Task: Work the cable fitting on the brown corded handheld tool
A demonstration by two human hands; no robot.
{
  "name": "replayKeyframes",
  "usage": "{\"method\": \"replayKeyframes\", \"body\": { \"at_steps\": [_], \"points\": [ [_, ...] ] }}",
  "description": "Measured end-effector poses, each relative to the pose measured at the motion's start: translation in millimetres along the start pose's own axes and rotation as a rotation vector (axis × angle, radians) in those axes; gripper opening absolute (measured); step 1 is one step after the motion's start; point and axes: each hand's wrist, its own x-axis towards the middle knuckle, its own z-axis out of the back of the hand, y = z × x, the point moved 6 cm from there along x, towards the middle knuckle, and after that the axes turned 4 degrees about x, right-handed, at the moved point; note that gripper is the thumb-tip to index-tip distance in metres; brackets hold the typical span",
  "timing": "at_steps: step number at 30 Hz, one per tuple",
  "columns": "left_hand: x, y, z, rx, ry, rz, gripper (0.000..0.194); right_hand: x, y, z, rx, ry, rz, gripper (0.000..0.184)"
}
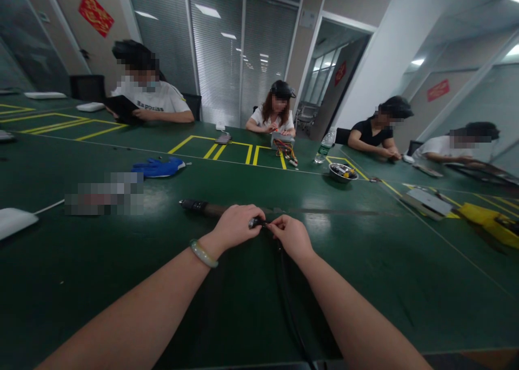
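Two bare hands meet near the middle of the green surface [377, 300], well in from its near edge. At far left, a white pad [16, 222] lies with a thin white cord, and a pixelated patch hides the object beside it. Farther up lies a blue glove [159, 167]. The left hand [235, 227], a pale green bangle [203, 253] on its wrist, is almost closed, its fingers gripping a small black connector [256, 222]. The connector sits between the two hands, at the left hand's fingertips. The right hand [291, 238] is also nearly closed, pinching the same connector from the right. A black cable [283, 289] runs from it toward the near edge. A long dark rod with a brown section [206, 209] lies just beyond the hands. Toward the far edge are a bundle of colored wires [286, 153], a plastic water bottle [325, 146] and a steel bowl [343, 172]. A yellow object [486, 224] lies at the right edge. Four seated people [275, 113] work along the far side.
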Motion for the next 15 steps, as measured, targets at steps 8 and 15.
{"method": "replayKeyframes", "body": {
  "at_steps": [8,15],
  "points": [
    [-1.7,-2.2,4.6,-0.030,-0.015,0.011,0.020,-2.6,8.6,4.8,-0.025,-0.152,0.156,0.012],
    [-4.8,-4.9,8.4,-0.055,-0.071,0.000,0.019,5.1,0.6,-5.2,0.046,-0.051,0.123,0.010]
  ]
}}
